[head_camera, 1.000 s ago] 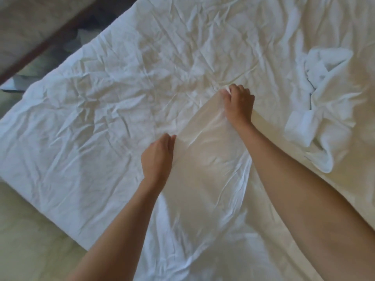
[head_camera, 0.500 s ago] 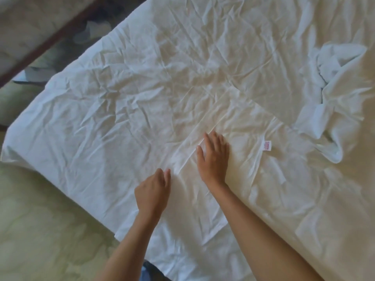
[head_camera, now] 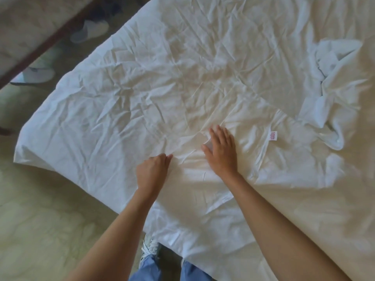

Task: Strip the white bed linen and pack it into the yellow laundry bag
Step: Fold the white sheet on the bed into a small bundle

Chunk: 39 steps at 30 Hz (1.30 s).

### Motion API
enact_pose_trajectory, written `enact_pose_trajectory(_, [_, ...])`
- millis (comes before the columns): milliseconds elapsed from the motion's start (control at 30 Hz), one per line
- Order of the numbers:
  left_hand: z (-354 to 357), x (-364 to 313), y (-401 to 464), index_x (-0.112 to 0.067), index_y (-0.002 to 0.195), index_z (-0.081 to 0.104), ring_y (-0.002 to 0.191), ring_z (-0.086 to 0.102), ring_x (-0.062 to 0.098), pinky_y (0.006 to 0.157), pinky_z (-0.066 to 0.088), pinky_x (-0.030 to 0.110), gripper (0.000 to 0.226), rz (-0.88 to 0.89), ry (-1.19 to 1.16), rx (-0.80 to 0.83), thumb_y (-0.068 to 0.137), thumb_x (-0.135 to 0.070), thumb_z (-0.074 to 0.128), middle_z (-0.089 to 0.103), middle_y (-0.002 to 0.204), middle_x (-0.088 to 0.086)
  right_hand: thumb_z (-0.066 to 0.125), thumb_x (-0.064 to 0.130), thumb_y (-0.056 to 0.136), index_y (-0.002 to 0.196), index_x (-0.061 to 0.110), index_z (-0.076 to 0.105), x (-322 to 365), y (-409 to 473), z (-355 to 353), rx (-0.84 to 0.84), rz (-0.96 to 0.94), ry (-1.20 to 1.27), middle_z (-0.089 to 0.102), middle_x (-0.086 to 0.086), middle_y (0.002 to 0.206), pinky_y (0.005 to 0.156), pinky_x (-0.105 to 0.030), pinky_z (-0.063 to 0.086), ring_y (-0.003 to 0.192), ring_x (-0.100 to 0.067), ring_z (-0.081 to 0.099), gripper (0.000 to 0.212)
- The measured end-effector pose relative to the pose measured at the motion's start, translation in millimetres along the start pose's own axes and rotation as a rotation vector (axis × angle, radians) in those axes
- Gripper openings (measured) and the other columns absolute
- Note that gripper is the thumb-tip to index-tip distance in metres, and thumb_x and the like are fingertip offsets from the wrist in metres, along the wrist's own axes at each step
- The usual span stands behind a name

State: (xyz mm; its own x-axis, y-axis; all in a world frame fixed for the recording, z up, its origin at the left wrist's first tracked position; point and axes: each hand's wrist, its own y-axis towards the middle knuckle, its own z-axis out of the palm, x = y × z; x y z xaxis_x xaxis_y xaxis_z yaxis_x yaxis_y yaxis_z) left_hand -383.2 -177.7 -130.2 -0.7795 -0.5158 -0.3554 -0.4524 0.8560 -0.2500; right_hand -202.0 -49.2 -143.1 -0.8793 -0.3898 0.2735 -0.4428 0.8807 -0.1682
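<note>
Down goes the right hand (head_camera: 221, 153): a second ago it gripped a raised fold of the crumpled white cotton bed sheet (head_camera: 142, 94), and now it lies flat on it, fingers straight and spread, holding nothing. Left hand (head_camera: 152, 172) has barely shifted, fingers curled and bunched onto the cloth just beside the right, pinching a ridge of fabric at its fingertips. That folded layer now lies flat across the bed, showing a small white label with red print (head_camera: 273, 136) to the right of the hands. Far right, a rumpled white towel-like bundle (head_camera: 328, 98) sits on the linen. Off the bed's left edge, pale slippers (head_camera: 89, 30) rest on the floor, and a white laced sneaker (head_camera: 150, 247) shows below.
</note>
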Motion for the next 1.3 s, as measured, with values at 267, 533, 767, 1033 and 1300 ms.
enact_pose_trajectory(267, [8,6,-35,-0.013,0.078,0.045,0.057,0.057,0.03,0.052,0.037,0.034,0.041,-0.083,-0.046,0.076,0.107,-0.039,0.03,0.053,0.059,0.002,0.02,0.048,0.095,0.155,0.014,0.029,2,-51,3,-0.001,0.153,0.048,0.025,-0.012,0.162,0.124,-0.045,0.014,0.151,-0.029,0.018,0.07])
enact_pose_trajectory(533, [-7,-36,-23,-0.012,0.126,0.055,0.104,0.062,0.029,0.081,0.044,0.037,0.038,-0.047,-0.352,0.073,0.103,-0.039,0.042,0.064,0.117,0.009,0.034,0.034,0.096,0.144,0.006,0.048,-14,-106,-21,-0.286,0.373,0.116,0.044,-0.016,0.151,0.118,-0.048,0.029,0.144,-0.035,0.035,0.057])
enact_pose_trajectory(767, [-4,-100,75,-0.004,0.13,0.06,0.112,0.061,0.028,0.096,0.048,0.039,0.048,-0.056,-0.61,0.187,0.101,-0.041,0.049,0.066,0.122,0.013,0.046,0.035,0.103,0.156,0.014,0.026,-54,-58,-43,-0.169,0.455,0.307,0.023,-0.008,0.163,0.12,-0.035,0.018,0.152,-0.024,0.016,0.06])
enact_pose_trajectory(1033, [17,-147,132,-0.013,0.123,0.066,0.102,0.066,0.025,0.09,0.055,0.045,0.054,0.018,-0.55,0.1,0.09,-0.054,0.054,0.069,0.113,0.008,0.055,0.036,0.099,0.151,0.011,0.037,-114,26,-51,-0.107,0.364,0.186,0.034,-0.011,0.158,0.116,-0.039,0.023,0.146,-0.029,0.028,0.061])
enact_pose_trajectory(1300, [36,-183,163,-0.018,0.064,0.049,0.076,0.062,0.035,0.074,0.049,0.042,0.051,-0.039,-0.42,0.007,0.086,-0.064,0.05,0.051,0.064,0.002,0.079,0.027,0.082,0.122,0.012,0.067,-135,58,-42,-0.362,0.474,0.443,0.061,-0.007,0.098,0.081,-0.027,0.04,0.099,-0.028,0.056,0.044])
